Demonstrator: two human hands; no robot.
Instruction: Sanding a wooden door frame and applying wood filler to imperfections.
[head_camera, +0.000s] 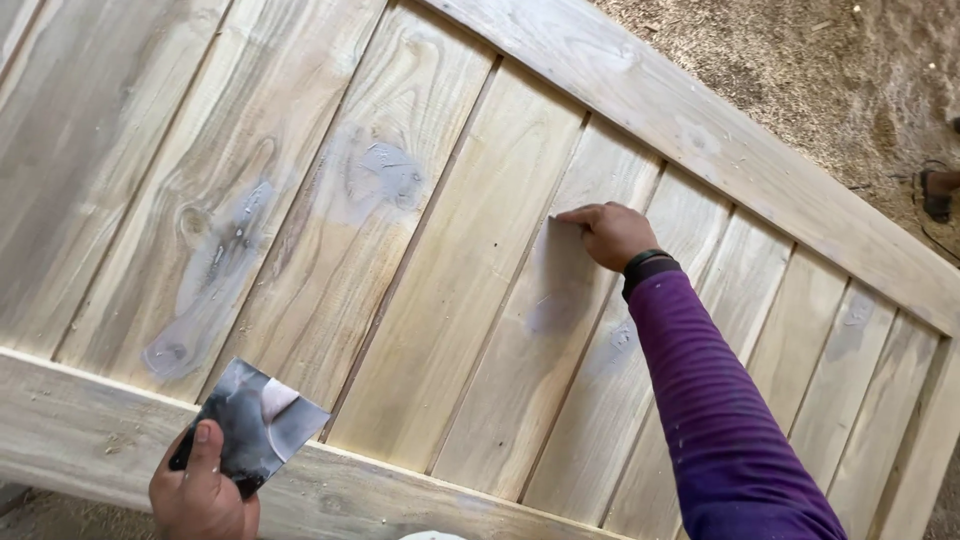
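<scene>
Your left hand (200, 495) grips stiff, filler-smeared putty knife (258, 425), lower left | right hand (612, 234) closed, fingertips pressing the slatted wooden door panel (470, 260), centre

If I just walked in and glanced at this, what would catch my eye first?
Probably the big pale wooden panel of slanted planks filling the view, blotched with grey filler patches. At its middle, the right hand in a purple sleeve presses on a plank, while the left hand holds a smeared scraper at the bottom.
</scene>
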